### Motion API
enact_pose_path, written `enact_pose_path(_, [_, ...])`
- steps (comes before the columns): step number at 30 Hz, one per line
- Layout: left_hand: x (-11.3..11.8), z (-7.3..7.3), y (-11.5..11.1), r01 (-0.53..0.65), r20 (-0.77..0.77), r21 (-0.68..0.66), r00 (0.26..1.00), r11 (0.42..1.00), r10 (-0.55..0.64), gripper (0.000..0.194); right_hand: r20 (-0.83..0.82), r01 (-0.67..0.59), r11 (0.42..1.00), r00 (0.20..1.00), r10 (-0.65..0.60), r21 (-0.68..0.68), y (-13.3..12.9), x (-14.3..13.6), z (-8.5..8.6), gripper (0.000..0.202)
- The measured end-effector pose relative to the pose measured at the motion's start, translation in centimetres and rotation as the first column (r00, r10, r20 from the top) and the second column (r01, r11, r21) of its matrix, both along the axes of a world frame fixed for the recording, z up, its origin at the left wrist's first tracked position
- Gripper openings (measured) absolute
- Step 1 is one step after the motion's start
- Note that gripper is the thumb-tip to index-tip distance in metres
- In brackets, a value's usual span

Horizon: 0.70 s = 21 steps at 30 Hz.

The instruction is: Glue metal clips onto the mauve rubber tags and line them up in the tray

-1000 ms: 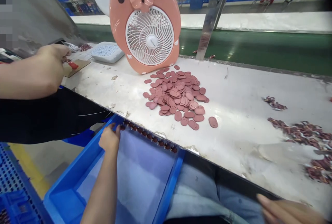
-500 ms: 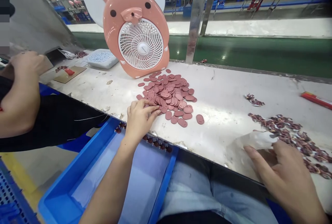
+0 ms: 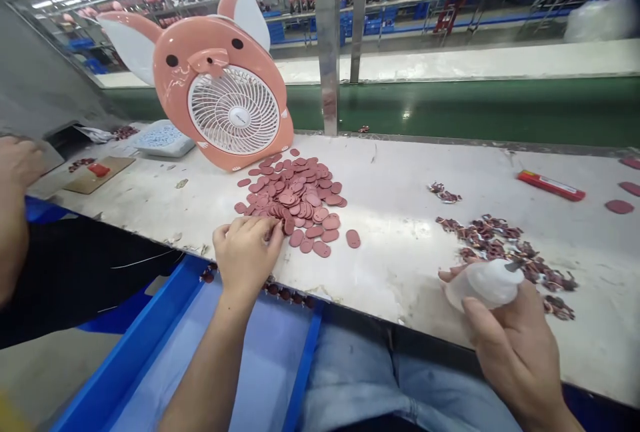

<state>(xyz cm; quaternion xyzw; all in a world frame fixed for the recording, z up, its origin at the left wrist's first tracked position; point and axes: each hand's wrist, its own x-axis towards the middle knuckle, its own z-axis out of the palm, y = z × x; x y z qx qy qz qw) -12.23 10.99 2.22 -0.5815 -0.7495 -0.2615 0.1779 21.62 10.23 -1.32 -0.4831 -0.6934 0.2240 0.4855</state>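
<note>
My left hand [image 3: 245,252] is at the near edge of a heap of flat, reddish-brown oval pieces [image 3: 310,195]. Its thumb and forefinger are closed on one oval piece [image 3: 289,225] at the side of the heap. In my right hand [image 3: 517,345] is a translucent white squeeze bottle [image 3: 485,285], tilted, its dark nozzle pointing up and right. Just beyond the bottle lie small dark-red parts with whitish bits [image 3: 493,235] in a loose spread. One single oval piece [image 3: 353,239] lies apart, to the right of the heap.
A pink pig-shaped fan [image 3: 235,112] stands behind the heap. A red box [image 3: 550,185] lies at the right. Below the table edge is a blue bin [image 3: 135,365], with dark round parts [image 3: 285,293] along the edge. A co-worker's hand [image 3: 20,162] is at far left.
The view has shifted right, and the scene sits further left. My right hand has lifted and turned the bottle more upright into view. My left fingers have drawn together at the heap's edge.
</note>
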Motion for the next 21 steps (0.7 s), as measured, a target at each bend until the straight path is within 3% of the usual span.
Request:
enact_pose_path(2, [1.2,0.5,-0.7,-0.063,0.222,0.151,0.975,0.986,0.028,0.016,-0.173,-0.054,0.998,0.984,0.047,-0.037,-0.4,-0.3,0.2,0.036])
enact_pose_path(3, [2.2,0.8,-1.2,-0.099,0.397,0.226,0.918,0.969,0.002,0.016,-0.260,-0.096,0.993,0.963,0.076,-0.063,-0.5,-0.5,0.4,0.033])
enact_pose_path(4, [3.5,1.0,-1.8,-0.148,0.595,0.275,0.802,0.950,-0.047,0.017,-0.327,-0.148,0.984,0.939,0.109,-0.096,-0.7,-0.8,0.6,0.031])
enact_pose_path(5, [5.0,1.2,-2.4,-0.164,0.780,0.281,0.613,0.946,-0.126,0.017,-0.378,-0.204,0.970,0.915,0.141,-0.133,-0.9,-1.2,0.9,0.030])
enact_pose_path(7, [8.3,1.4,-3.7,-0.129,0.955,0.247,0.201,0.960,-0.219,0.019,-0.422,-0.320,0.930,0.879,0.219,-0.183,-1.2,-2.0,1.6,0.027])
enact_pose_path(8, [10.0,1.4,-4.4,-0.070,0.975,0.219,0.052,0.973,-0.215,0.020,-0.436,-0.375,0.905,0.862,0.259,-0.202,-1.4,-2.5,2.0,0.027])
enact_pose_path(9, [11.6,1.4,-5.0,-0.009,0.980,0.195,-0.051,0.981,-0.195,0.021,-0.461,-0.427,0.877,0.838,0.292,-0.221,-1.5,-2.9,2.3,0.027])
enact_pose_path(12, [15.1,1.1,-6.4,0.157,0.967,0.162,-0.223,0.974,-0.125,0.020,-0.587,-0.535,0.795,0.754,0.296,-0.285,-2.0,-3.7,2.8,0.029])
enact_pose_path(16, [16.1,0.3,-7.0,0.333,0.921,0.200,-0.384,0.921,-0.061,0.014,-0.718,-0.640,0.669,0.658,0.226,-0.377,-2.5,-3.1,2.9,0.032])
enact_pose_path(19, [15.7,-0.7,-6.7,0.559,0.873,0.329,-0.487,0.761,-0.021,0.024,-0.778,-0.731,0.584,0.576,0.251,-0.353,-2.8,-2.4,2.7,0.033])
enact_pose_path(21, [15.7,-1.3,-6.4,0.611,0.836,0.401,-0.548,0.683,-0.001,0.026,-0.806,-0.771,0.543,0.532,0.261,-0.333,-3.0,-2.0,2.5,0.034])
